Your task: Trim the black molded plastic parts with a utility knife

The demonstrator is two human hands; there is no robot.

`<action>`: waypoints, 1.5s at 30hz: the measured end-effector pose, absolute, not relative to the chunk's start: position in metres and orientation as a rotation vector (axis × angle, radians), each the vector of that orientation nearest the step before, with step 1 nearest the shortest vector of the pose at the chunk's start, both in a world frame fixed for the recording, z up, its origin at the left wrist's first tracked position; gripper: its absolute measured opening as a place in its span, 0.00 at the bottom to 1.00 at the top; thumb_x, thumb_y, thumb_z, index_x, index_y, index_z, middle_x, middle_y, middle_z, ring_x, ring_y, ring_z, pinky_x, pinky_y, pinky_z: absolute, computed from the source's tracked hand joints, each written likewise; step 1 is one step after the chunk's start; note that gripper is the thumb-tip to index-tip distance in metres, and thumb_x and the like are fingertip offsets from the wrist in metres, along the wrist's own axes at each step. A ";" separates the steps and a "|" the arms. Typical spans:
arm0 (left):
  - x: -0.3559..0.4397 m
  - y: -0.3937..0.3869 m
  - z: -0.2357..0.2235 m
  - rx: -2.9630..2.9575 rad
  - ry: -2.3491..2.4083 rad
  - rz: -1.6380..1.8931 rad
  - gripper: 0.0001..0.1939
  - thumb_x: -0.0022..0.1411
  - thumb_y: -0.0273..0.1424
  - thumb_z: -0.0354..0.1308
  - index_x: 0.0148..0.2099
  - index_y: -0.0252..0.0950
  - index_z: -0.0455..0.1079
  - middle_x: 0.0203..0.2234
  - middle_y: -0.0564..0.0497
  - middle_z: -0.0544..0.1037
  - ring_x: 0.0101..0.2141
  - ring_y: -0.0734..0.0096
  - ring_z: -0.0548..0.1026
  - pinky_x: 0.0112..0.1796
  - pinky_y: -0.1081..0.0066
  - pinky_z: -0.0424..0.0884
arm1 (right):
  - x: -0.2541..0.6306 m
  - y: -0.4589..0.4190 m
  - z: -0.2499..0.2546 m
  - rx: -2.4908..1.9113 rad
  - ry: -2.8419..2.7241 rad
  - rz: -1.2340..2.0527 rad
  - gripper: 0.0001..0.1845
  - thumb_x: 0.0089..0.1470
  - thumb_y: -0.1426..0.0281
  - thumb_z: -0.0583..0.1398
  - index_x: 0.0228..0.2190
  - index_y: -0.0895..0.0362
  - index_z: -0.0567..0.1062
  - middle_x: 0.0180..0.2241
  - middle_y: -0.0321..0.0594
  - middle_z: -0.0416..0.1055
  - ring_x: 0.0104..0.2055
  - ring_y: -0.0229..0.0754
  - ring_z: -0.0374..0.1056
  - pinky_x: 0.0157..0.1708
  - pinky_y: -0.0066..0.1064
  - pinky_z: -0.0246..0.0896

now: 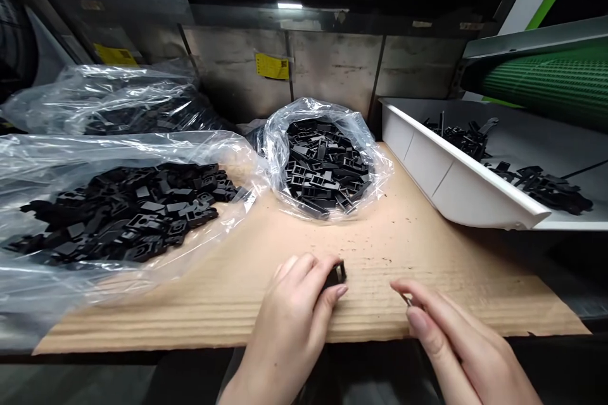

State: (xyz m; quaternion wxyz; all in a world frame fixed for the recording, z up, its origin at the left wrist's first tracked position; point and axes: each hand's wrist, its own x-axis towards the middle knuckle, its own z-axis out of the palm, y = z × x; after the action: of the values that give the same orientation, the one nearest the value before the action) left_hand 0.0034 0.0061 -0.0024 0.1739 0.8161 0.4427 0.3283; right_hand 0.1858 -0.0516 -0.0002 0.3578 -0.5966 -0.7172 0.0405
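Note:
Thumb and fingers of my left hand (294,313) are closed on a small black plastic part (336,274), whose open, frame-like end points to the right. To the right of it, my right hand (456,335) pinches a thin, small metal piece (406,298) between thumb and forefinger; its exact kind is too small to make out. Both hands are apart, just above the front of a cardboard sheet (370,316). Beyond them stands an open clear plastic bag (273,139) full of black plastic parts (327,168).
At left, a clear bag (38,152) lies spread with a heap of black parts (137,209). Another filled bag (133,95) sits behind it. A white tray (456,171) with black parts stands right, under a green roller (546,79). Dark crumbs dot the cardboard.

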 end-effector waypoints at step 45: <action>0.013 0.005 -0.004 2.560 1.129 1.053 0.09 0.58 0.20 0.49 0.35 0.29 0.71 0.21 0.48 0.69 0.25 0.67 0.62 0.30 0.65 0.59 | 0.171 -0.016 0.002 -1.689 -2.132 0.190 0.14 0.57 0.68 0.49 0.24 0.53 0.70 0.21 0.34 0.70 0.23 0.38 0.67 0.22 0.27 0.51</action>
State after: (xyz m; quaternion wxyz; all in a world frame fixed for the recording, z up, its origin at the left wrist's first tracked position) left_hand 0.0129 0.0049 -0.0041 0.0758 0.8539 0.3764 0.3513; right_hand 0.1708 -0.0157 0.0015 0.2062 -0.6062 -0.7651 0.0683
